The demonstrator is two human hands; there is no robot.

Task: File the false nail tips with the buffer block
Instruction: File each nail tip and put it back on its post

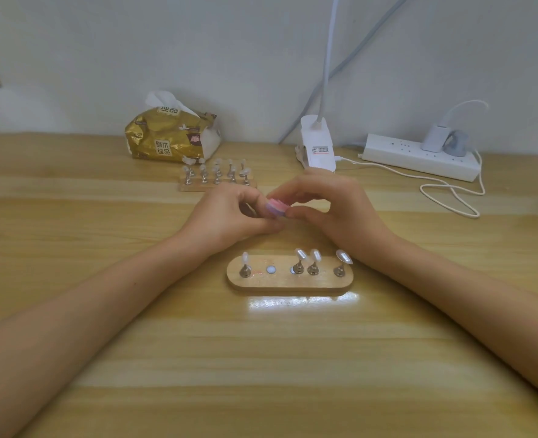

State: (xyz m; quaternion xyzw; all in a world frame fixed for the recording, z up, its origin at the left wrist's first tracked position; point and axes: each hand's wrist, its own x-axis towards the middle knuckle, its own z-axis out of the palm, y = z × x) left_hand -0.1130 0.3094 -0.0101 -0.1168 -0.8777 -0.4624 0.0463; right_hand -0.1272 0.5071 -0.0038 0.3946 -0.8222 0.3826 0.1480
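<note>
My right hand (327, 210) pinches a small pink and purple buffer block (275, 208) between thumb and fingers, above the middle of the table. My left hand (229, 216) meets it from the left. Its fingers curl round a small nail tip on its stand, which is mostly hidden and pressed against the block. In front of my hands lies an oval wooden holder (290, 284) with several clear nail tips (301, 254) on metal stands. One round magnet spot (271, 269) on the holder is bare.
A second wooden holder (217, 184) with several tips stands behind my hands. Behind it are a gold tissue pack (166, 140), a white lamp clamp (318, 147), and a power strip (419, 159) with a looped white cable (451, 197) at the right.
</note>
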